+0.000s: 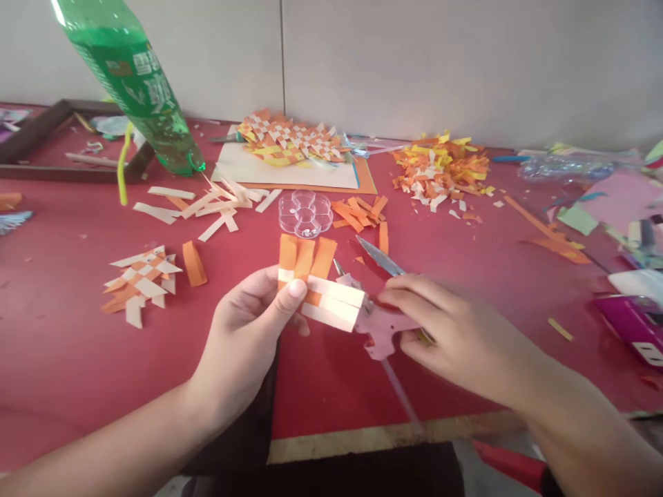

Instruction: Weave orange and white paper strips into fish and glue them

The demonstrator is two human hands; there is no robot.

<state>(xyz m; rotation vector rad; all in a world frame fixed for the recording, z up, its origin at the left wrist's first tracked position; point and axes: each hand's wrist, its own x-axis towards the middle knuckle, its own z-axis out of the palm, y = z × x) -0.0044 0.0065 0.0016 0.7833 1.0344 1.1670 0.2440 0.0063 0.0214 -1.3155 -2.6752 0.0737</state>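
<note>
My left hand (253,317) pinches a small woven piece of paper strips (311,276), orange strips upward and cream strips to the right, with the thumb on its front. My right hand (440,317) has its fingers curled round a pair of scissors (380,257), whose blades point up and left; the handles are mostly hidden. Beneath the right fingers is a pink glue gun (380,331), partly covered by the woven piece and the hand. A clear glue stick (404,393) trails from it toward the table's front edge.
A finished-looking woven piece (142,276) lies left, below cream strips (217,203). Orange strips (360,214) sit beside a clear plastic tray (305,195). Behind are more woven pieces (295,138), a scrap heap (443,169) and a green bottle (139,83). A purple object (629,324) lies right.
</note>
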